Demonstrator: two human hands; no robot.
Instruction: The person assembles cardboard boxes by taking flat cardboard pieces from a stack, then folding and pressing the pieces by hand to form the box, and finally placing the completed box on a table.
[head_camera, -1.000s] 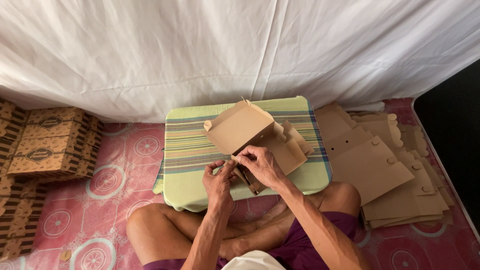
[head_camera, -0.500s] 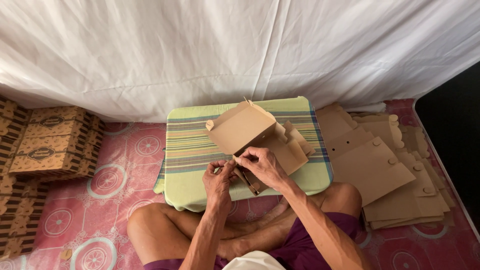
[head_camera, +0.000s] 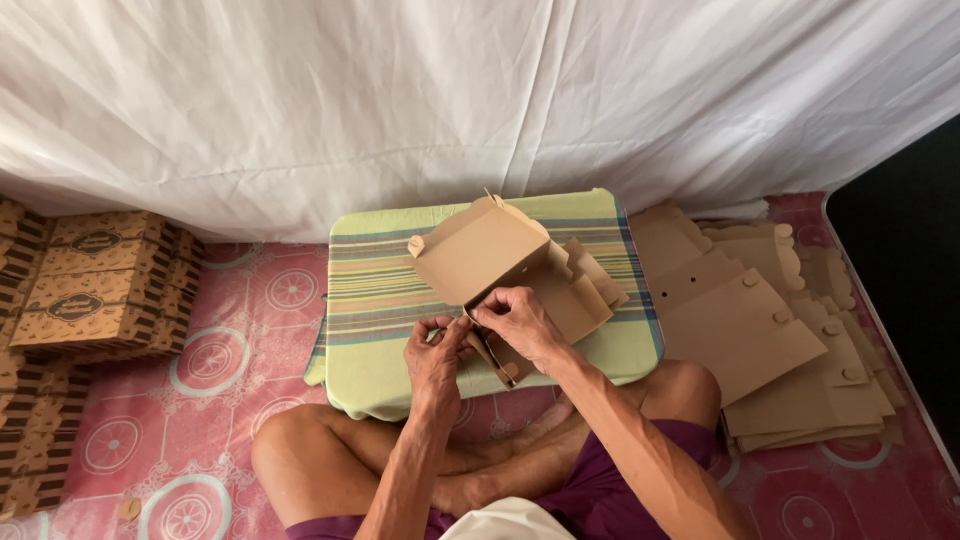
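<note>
A half-folded brown cardboard box (head_camera: 490, 250) lies on a small table covered with a green striped cloth (head_camera: 375, 300), its lid flap raised toward the back left. My left hand (head_camera: 435, 355) pinches the box's near side flap at the front edge. Right beside it, my right hand (head_camera: 515, 320) grips the same near wall and folds it, fingers curled over the cardboard. The two hands almost touch. My crossed legs (head_camera: 330, 460) sit under the table's front edge.
A pile of flat unfolded cardboard blanks (head_camera: 760, 320) spreads on the floor to the right. Stacks of finished printed boxes (head_camera: 95, 280) stand at the left. A white sheet (head_camera: 480, 90) hangs behind. A pink patterned mat (head_camera: 210, 360) covers the floor.
The box has turned slightly and its near flap is folded further in. Both hands have closed in on the front wall, staying at the table's front edge.
</note>
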